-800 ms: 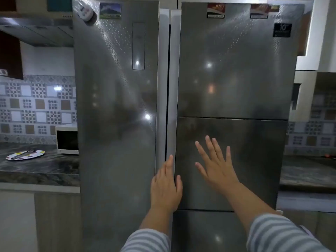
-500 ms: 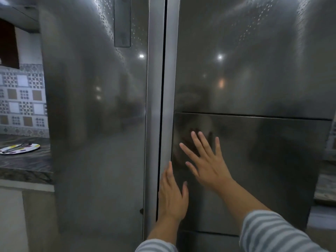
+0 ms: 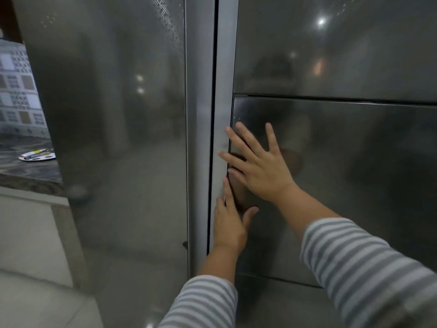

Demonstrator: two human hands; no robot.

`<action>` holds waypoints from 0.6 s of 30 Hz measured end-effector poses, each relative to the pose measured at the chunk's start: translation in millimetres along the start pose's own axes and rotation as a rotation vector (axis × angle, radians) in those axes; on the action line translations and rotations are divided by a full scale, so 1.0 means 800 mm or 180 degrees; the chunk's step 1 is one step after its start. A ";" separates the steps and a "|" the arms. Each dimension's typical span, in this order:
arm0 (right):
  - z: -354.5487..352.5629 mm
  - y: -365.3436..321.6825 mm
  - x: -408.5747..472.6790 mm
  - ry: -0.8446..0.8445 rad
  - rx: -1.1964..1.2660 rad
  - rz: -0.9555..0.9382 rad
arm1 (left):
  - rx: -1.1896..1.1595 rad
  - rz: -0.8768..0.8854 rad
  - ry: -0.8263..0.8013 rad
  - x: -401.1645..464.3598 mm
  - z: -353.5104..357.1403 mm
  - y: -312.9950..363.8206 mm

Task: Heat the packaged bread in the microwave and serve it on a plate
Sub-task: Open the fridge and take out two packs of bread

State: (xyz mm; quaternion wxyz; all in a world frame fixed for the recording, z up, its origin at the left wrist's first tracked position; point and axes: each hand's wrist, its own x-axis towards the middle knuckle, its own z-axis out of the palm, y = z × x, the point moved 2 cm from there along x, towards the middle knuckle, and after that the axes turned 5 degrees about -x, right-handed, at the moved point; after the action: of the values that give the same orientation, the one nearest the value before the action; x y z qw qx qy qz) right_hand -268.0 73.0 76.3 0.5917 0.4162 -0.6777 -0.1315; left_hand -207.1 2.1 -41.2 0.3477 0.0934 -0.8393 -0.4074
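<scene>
Both hands' grip flat on fridge door (image 3: 331, 162); plate (image 3: 37, 155) far left.

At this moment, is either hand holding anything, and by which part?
Nothing is held. The right hand is spread open at the fridge door; the left hand lies with straight fingers along that door's left edge.

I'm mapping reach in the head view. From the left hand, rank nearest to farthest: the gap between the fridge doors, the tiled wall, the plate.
1. Door gap: right beside the left hand, just to its left.
2. Plate: far left, on the counter.
3. Tiled wall: far left, behind the plate.
</scene>
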 end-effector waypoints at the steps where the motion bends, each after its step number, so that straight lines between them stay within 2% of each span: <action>1: 0.002 0.000 -0.001 0.0024 -0.0024 0.0003 | -0.0020 0.0007 -0.0018 0.002 0.000 -0.001; 12: -0.006 -0.002 -0.009 0.0058 -0.0218 0.0116 | 0.0084 -0.0372 -0.0205 0.002 -0.010 0.019; 18: -0.042 -0.010 -0.018 -0.0024 -0.0182 0.0105 | 0.0263 -0.0292 -0.0158 -0.037 -0.025 0.028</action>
State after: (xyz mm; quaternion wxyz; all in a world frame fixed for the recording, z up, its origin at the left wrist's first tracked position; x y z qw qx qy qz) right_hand -235.2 89.0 70.1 0.6029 0.3873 -0.6827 -0.1427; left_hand -169.1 17.3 -31.0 0.3036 0.1359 -0.8586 -0.3901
